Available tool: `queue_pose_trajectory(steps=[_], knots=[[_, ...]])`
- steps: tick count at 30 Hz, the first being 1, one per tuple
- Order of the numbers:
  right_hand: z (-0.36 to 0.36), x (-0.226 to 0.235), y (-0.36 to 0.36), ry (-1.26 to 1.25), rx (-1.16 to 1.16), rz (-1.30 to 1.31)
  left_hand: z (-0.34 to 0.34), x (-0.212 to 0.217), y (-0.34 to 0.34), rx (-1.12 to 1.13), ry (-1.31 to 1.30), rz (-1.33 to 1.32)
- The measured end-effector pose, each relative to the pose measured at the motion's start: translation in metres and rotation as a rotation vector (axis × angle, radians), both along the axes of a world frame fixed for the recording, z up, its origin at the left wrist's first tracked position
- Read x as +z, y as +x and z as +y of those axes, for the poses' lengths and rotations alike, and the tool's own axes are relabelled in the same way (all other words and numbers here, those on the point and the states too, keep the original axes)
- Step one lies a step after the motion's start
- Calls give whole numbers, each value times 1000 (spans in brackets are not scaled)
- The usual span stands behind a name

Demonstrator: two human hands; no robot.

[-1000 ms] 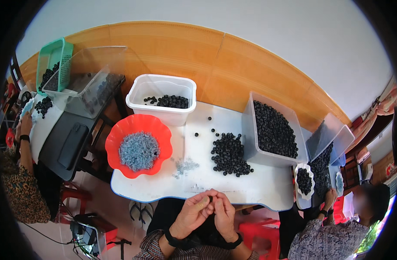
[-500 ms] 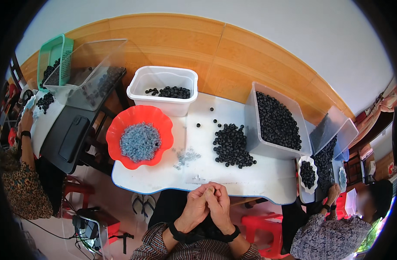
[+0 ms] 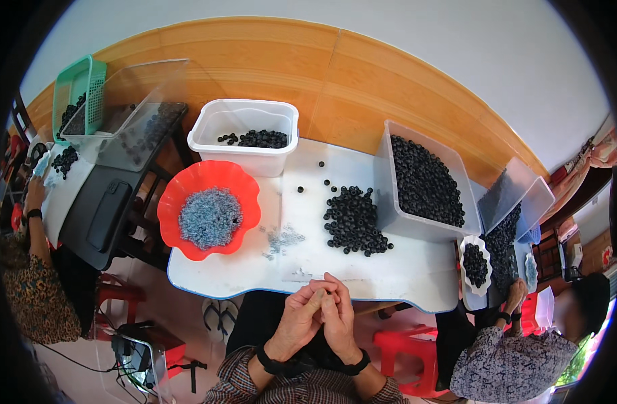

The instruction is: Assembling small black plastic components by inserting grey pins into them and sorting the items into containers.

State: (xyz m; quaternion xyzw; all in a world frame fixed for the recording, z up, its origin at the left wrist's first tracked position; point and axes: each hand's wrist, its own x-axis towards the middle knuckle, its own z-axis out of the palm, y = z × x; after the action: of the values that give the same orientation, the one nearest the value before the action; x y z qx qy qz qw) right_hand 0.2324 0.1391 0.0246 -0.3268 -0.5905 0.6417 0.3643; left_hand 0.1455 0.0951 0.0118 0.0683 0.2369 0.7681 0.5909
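My left hand [image 3: 297, 322] and my right hand [image 3: 338, 322] meet just in front of the table's near edge. Their fingertips press together, and whatever lies between them is hidden or too small to name. Ahead on the white table [image 3: 409, 273] is a loose pile of small round black parts [image 3: 354, 221], with a few strays beyond it. To the left sits a red scalloped bowl [image 3: 170, 195] of tiny clear bluish pieces [image 3: 209, 217]. Some clear pieces [image 3: 281, 239] are scattered on the table between bowl and pile.
Behind the bowl stands a white tub [image 3: 241, 158] with black parts inside. A clear bin [image 3: 423, 229] full of black parts is at the right. Co-workers sit at both sides, one with a hand [image 3: 516, 295] by another bin. A red stool [image 3: 409, 353] stands at lower right.
My right fingers have lifted and straightened slightly, while both hands stay joined. The whole view has shifted a little, so the table things appear slightly farther left.
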Motion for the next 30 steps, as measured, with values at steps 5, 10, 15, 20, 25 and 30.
queue_pose_trajectory(steps=[5,10,15,20,25,30], knots=[[4,-6,10,-19,13,67,1,-4,0,1,-28,13],[7,-9,17,-6,6,156,2,1,0,88,-48,137],[15,1,21,263,30,37,2,-2,-3,67,-84,163],[20,3,28,140,115,100,0,-6,-4,32,-81,193],[25,1,31,191,107,67,0,-3,1,42,-127,266],[30,-10,36,135,58,119,-1,-2,6,28,-120,298]])
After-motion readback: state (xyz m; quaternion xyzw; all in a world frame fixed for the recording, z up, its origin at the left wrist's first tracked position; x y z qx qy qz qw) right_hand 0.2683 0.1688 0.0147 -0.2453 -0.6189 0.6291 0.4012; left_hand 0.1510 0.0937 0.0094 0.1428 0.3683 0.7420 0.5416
